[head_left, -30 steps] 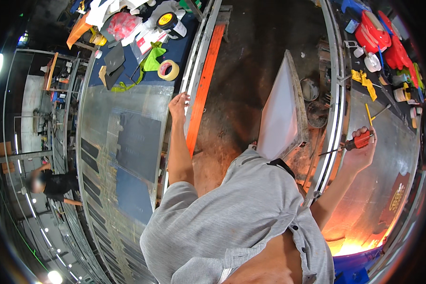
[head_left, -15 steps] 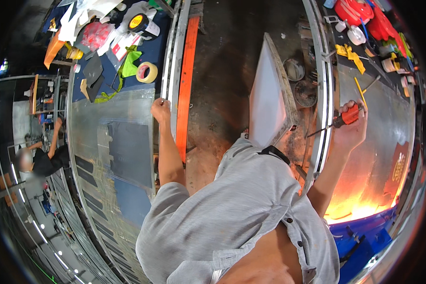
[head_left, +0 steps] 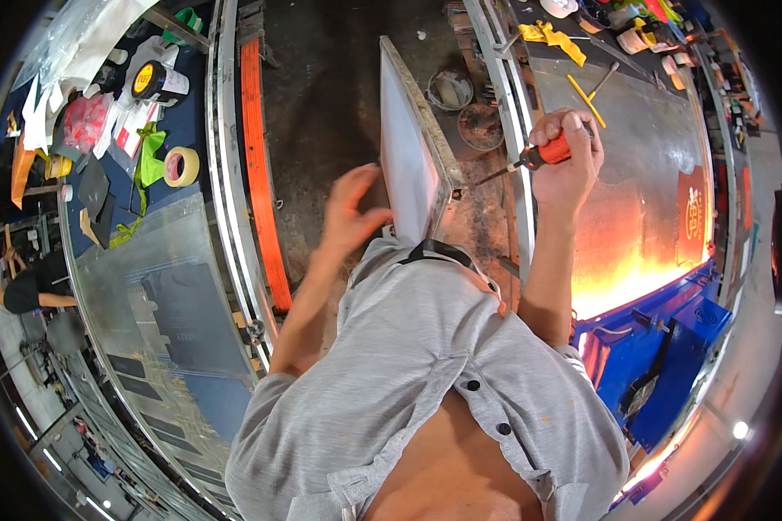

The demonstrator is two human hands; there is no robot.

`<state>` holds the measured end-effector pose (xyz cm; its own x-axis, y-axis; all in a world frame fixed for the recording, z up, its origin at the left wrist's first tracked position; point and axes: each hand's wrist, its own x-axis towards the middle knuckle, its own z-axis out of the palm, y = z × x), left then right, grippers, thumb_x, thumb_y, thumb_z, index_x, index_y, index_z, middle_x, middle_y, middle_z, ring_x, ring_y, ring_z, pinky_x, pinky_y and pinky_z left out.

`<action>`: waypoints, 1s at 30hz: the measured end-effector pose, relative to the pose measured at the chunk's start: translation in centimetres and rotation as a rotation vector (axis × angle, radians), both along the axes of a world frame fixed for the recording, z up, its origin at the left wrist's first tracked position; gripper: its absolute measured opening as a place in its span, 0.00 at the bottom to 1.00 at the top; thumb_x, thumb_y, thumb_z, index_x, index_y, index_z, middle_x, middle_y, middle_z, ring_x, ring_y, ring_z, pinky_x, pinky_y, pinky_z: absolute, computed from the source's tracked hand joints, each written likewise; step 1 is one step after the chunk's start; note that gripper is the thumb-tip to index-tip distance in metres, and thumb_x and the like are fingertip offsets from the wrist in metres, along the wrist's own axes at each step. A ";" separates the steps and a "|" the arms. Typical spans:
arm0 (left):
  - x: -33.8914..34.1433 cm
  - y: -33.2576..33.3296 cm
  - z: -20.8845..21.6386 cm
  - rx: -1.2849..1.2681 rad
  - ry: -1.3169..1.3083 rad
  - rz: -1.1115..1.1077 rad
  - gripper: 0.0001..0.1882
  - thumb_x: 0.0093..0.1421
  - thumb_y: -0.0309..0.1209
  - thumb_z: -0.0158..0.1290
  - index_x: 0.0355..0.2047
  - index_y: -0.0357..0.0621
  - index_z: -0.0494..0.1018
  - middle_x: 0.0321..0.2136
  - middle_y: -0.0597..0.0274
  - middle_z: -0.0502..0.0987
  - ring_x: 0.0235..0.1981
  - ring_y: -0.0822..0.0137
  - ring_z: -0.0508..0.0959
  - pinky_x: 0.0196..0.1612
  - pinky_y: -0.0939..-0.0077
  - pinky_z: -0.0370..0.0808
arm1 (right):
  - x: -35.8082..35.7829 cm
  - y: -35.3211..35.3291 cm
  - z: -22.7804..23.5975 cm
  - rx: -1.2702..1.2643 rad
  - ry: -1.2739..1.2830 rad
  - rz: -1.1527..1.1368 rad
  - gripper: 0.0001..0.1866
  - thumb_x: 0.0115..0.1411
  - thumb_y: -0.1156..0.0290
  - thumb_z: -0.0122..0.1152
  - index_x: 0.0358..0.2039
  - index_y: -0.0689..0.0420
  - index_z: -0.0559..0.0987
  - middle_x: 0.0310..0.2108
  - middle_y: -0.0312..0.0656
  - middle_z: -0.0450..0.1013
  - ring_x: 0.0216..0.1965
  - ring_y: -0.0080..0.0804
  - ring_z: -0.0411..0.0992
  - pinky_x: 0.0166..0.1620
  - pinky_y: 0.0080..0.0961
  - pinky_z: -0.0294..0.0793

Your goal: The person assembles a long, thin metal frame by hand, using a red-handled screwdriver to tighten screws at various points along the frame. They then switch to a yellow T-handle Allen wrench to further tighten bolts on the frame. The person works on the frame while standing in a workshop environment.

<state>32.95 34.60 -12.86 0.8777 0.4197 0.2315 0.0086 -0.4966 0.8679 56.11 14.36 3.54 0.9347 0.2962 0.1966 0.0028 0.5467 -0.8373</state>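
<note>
- Red screwdriver [head_left: 551, 152]: my right grip [head_left: 572, 170] wraps its handle near the right counter [head_left: 639, 143]'s left edge.
- Left grip [head_left: 349, 214]: loosely spread, empty, beside the white panel [head_left: 408, 165].

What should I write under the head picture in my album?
A right hand grips a red screwdriver while the open left hand is beside a white board.

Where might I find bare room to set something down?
Bare right-table surface lies beside the right hand, between the yellow T-shaped tool and brown printed patch. The left table's far end is crowded: tape roll, jar, green cloth.
</note>
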 end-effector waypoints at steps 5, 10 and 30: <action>6.5 -6.5 1.6 0.001 -0.085 -0.276 0.43 0.46 0.35 0.72 0.63 0.45 0.68 0.66 0.57 0.65 0.67 0.52 0.61 0.68 0.57 0.60 | -1.3 0.3 0.4 -0.081 -0.054 0.000 0.06 0.64 0.73 0.57 0.32 0.62 0.73 0.23 0.43 0.70 0.25 0.31 0.68 0.33 0.29 0.69; 7.0 -5.9 1.1 -0.056 -0.102 -0.308 0.39 0.49 0.33 0.70 0.61 0.44 0.69 0.64 0.58 0.68 0.67 0.51 0.62 0.68 0.57 0.60 | -2.0 -0.3 0.4 -0.018 -0.032 -0.003 0.07 0.64 0.72 0.57 0.32 0.62 0.73 0.23 0.42 0.69 0.24 0.31 0.67 0.32 0.29 0.69; 7.3 -5.6 1.5 -0.134 -0.152 -0.205 0.28 0.54 0.33 0.67 0.54 0.41 0.74 0.58 0.57 0.74 0.63 0.54 0.67 0.66 0.58 0.63 | -1.7 2.0 -0.7 0.067 -0.101 0.139 0.05 0.63 0.76 0.52 0.29 0.61 0.70 0.21 0.43 0.68 0.22 0.30 0.65 0.28 0.29 0.67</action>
